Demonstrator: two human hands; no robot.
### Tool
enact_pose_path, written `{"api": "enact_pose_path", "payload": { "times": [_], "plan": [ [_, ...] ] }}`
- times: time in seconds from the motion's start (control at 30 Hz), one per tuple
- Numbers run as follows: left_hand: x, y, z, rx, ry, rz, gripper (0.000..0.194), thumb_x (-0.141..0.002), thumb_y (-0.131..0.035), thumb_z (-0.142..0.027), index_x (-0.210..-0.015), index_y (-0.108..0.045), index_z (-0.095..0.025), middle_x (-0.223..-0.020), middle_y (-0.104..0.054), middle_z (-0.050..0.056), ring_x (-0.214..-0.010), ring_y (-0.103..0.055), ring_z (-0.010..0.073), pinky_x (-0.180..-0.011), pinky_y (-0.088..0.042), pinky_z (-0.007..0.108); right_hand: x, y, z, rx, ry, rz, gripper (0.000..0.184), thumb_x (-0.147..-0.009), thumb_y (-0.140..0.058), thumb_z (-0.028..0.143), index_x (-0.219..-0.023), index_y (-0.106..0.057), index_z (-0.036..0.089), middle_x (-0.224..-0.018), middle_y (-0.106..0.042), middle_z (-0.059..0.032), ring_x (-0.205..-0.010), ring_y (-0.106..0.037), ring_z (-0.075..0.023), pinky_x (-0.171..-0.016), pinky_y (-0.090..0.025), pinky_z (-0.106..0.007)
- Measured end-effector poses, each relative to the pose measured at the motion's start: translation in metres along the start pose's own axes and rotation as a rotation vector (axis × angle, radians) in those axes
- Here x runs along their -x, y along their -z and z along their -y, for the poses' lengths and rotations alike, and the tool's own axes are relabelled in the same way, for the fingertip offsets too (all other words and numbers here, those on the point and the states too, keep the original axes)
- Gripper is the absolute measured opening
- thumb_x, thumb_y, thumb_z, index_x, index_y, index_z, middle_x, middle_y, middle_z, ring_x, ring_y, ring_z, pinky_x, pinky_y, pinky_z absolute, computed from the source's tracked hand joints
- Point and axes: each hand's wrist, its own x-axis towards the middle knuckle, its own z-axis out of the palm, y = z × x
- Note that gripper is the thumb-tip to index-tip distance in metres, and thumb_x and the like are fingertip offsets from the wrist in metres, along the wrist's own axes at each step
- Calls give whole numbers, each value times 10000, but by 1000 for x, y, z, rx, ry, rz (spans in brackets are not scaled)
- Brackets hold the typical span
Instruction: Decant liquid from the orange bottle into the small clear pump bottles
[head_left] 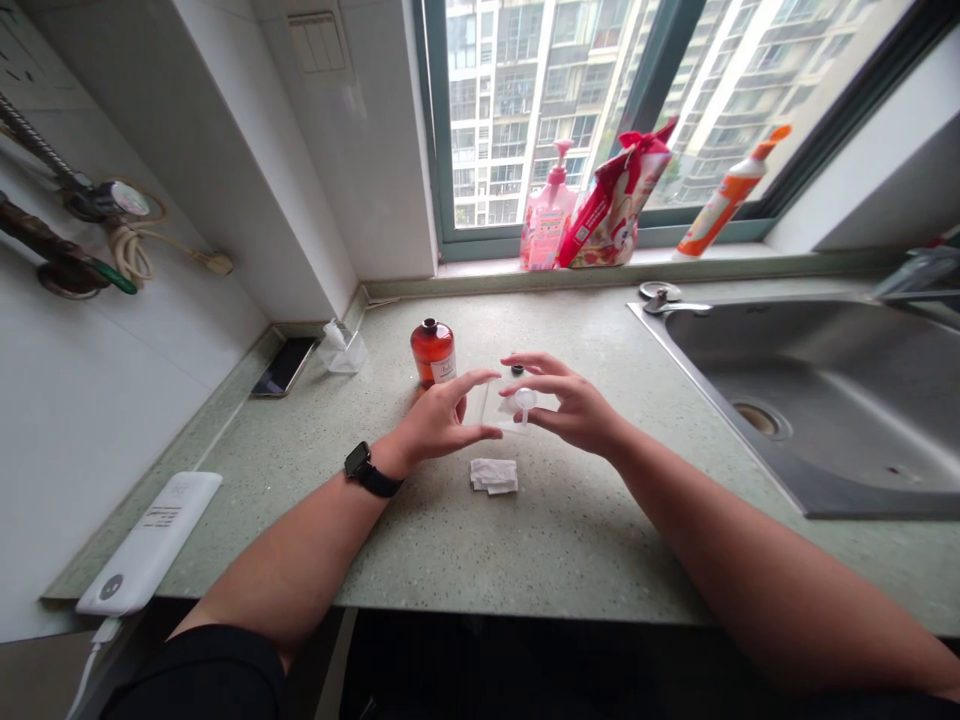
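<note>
Over a green speckled counter (525,540), my left hand (442,420) grips a small clear plastic container (495,405) between thumb and fingers. A black watch sits on that wrist. My right hand (570,405) pinches a small white pump cap (525,400) at the container's right side. An amber bottle (433,351) with a dark top stands just behind my left hand. A tiny black cap (517,370) lies behind the container. A folded white tissue (494,475) lies on the counter just below both hands.
A steel sink (832,400) fills the right side. On the windowsill stand a pink pump bottle (547,215), a red bag (616,200) and an orange-white bottle (724,195). A phone (285,365), a clear bag (341,348) and a white power bank (154,540) lie left.
</note>
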Motion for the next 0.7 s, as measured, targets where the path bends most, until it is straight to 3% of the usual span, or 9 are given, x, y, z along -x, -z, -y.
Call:
{"api": "enact_pose_path", "payload": {
  "times": [0.23,0.4,0.53,0.6,0.7],
  "plan": [
    [1,0,-10,-78,-45,-33,833,-806,-890,-651,-1443,-600,-199,-1036,-762,53,-655,-601,143,-713,-559,317,1,-11,10,93,55,-169,150,-905,-848,419,-1008,-835,311,-1249,-759,-86,-1372,-640,-350,-1177,-522,-598],
    [1,11,-20,-149,-58,21,789,-827,-907,-565,-1472,-615,-218,-1273,-760,117,-796,-698,189,-803,-592,355,2,-13,5,90,47,-153,279,-934,-797,525,-1084,-804,291,-1236,-759,-104,-1247,-699,-328,-1101,-570,-551],
    [2,48,-29,-143,-26,36,780,-823,-912,-569,-1466,-638,-223,-1218,-774,113,-793,-696,185,-762,-593,339,3,-8,-11,16,-32,-75,526,-960,-713,639,-1344,-695,279,-1299,-761,-118,-1215,-723,-319,-1048,-596,-524],
    [9,74,-28,-112,28,-6,792,-836,-892,-592,-1493,-623,-241,-1268,-762,120,-882,-717,202,-775,-604,330,5,-7,-17,46,-106,-31,451,-1036,-595,613,-1302,-709,268,-1228,-790,-110,-1125,-755,-300,-981,-609,-501],
    [33,114,-12,-145,185,-173,794,-822,-884,-620,-1481,-639,-252,-1392,-720,142,-1044,-730,244,-870,-619,360,7,-8,-17,174,-155,75,353,-1079,-531,520,-1137,-765,262,-1118,-811,-95,-982,-765,-265,-891,-601,-442]
  ]
}}
